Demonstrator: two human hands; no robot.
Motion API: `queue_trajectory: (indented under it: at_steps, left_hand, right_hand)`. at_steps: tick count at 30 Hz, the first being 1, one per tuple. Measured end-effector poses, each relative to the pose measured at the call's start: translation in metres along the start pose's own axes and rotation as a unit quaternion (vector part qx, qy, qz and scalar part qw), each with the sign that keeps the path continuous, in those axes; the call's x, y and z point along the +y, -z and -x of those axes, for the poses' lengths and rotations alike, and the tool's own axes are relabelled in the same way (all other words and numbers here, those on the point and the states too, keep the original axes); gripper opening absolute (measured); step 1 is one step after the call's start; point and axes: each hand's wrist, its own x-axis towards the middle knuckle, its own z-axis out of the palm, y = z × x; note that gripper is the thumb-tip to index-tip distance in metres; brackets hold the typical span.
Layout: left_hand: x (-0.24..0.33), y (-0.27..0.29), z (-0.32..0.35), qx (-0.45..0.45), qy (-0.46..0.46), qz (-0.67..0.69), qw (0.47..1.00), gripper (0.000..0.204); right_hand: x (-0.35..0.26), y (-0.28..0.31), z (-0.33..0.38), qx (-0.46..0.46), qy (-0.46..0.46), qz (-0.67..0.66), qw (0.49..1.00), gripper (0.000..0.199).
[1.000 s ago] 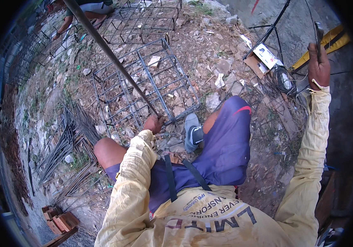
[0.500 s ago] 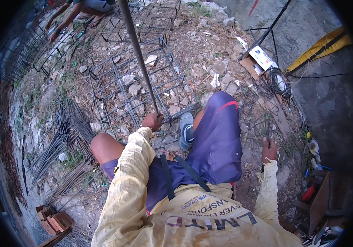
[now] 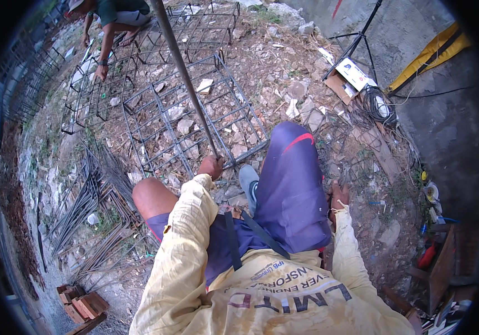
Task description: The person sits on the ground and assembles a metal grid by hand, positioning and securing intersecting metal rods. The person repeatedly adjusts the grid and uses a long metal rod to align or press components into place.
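Note:
My left hand (image 3: 211, 167) is closed around the lower end of a long dark rod (image 3: 185, 72), which slants up past the top edge of the view. That hand is at the near corner of a rebar cage (image 3: 164, 104) lying on the rubble. Beside my right knee, my right hand (image 3: 338, 196) is low near the ground with its fingers curled together. Whatever it may hold is too small and shaded to make out. My foot in a grey-blue shoe (image 3: 247, 181) rests by the cage's near edge.
Cut steel bars (image 3: 86, 195) lie in a heap at left, above reddish-brown blocks (image 3: 86, 307). Another person (image 3: 118, 22) crouches at far left, reaching to a second cage (image 3: 75, 106). At right are a tripod (image 3: 357, 42), a cardboard box (image 3: 344, 84), coiled cable (image 3: 378, 106) and yellow cloth (image 3: 432, 58).
My right hand has moved left, close against my right knee. The left hand still grips the rod's lower end. At far left, the other person's arm has shifted right and more of their body shows.

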Motion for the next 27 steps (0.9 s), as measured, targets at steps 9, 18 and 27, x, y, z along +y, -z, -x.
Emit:
queue_trajectory:
  at_steps: [9,18,27]
  left_hand:
    - [0.006,-0.001,0.003,-0.031,0.061,0.009,0.998,0.027]
    - [0.017,0.006,0.006,-0.018,0.051,-0.011,0.998,0.031]
    - [0.014,-0.003,0.008,0.014,0.021,-0.005,1.0,0.027]
  right_hand:
    - [0.104,-0.038,-0.072,-0.157,0.153,0.23,0.948,0.032]
    - [0.211,-0.028,-0.094,-0.206,0.115,0.363,0.901,0.04]
    - [0.172,-0.033,-0.051,-0.216,0.083,0.358,0.905,0.035]
